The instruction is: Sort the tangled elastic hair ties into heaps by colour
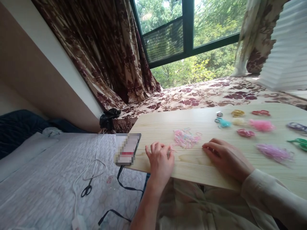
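On a pale wooden board (192, 166) lies a loose pile of small pink and pastel elastic bands (187, 138). My left hand (161, 159) rests at the pile's near left side, its fingers bent and closed. A thin pink elastic band (171, 149) shows at its thumb and forefinger. To the right of the pile is my right hand (224, 156), low over the board with thumb and fingers pressed together. Anything in that pinch is hidden or too small to name.
Bundles of bands lie at right, including pink (262, 125), purple (275, 152), yellow (238, 113) and green (301, 143). A phone (128, 150) sits at the board's left edge. Scissors (86, 190) and a white cable (76, 191) lie on the bed (48, 179).
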Motion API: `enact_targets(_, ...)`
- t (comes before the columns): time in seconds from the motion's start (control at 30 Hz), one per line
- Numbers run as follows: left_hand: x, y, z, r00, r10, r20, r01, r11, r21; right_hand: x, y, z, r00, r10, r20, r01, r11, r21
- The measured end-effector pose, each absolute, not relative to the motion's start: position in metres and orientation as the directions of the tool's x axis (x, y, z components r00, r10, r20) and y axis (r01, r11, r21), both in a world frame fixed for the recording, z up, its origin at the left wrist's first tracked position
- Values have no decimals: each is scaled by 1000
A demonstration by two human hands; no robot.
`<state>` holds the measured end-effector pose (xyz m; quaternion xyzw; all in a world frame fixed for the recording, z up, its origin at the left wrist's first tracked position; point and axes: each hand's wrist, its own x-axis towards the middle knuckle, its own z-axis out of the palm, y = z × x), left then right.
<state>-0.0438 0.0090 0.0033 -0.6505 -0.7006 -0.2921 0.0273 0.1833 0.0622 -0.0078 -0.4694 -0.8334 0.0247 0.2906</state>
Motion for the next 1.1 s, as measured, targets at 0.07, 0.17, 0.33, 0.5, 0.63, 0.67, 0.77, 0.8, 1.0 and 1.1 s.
enact_targets(0.07,-39,8,6,-112,911,396,928,-47,370,183,62,-7,-394,792,467,766,563,-310)
enact_targets(0.17,-27,8,8,-46,923,381,918,-112,382,183,60,-6,-395,784,479,765,570,-301)
enact_targets(0.33,-18,10,7,22,926,377,868,-205,452,184,57,-3,-388,784,484,743,577,-339)
enact_targets(0.5,-25,12,1,-52,913,406,864,-163,477,179,54,3,-383,804,455,643,586,-493)
enact_targets(0.63,-26,11,-3,-40,899,436,867,-185,462,164,53,5,-418,808,414,605,588,-537)
enact_targets(0.67,-26,11,-3,-36,895,444,868,-192,457,160,53,4,-425,810,403,616,586,-527)
enact_targets(0.77,-25,10,-4,-29,887,460,872,-203,445,150,55,1,-423,820,386,667,570,-480)
enact_targets(0.8,-25,10,-4,-28,887,461,873,-203,443,148,56,-1,-419,820,389,683,567,-460)
enact_targets(1.0,-26,9,-4,-23,888,459,874,-205,441,143,58,-3,-415,825,384,738,552,-387)
enact_targets(1.1,-26,9,-5,-25,882,470,874,-208,438,142,57,-3,-430,824,370,737,556,-383)
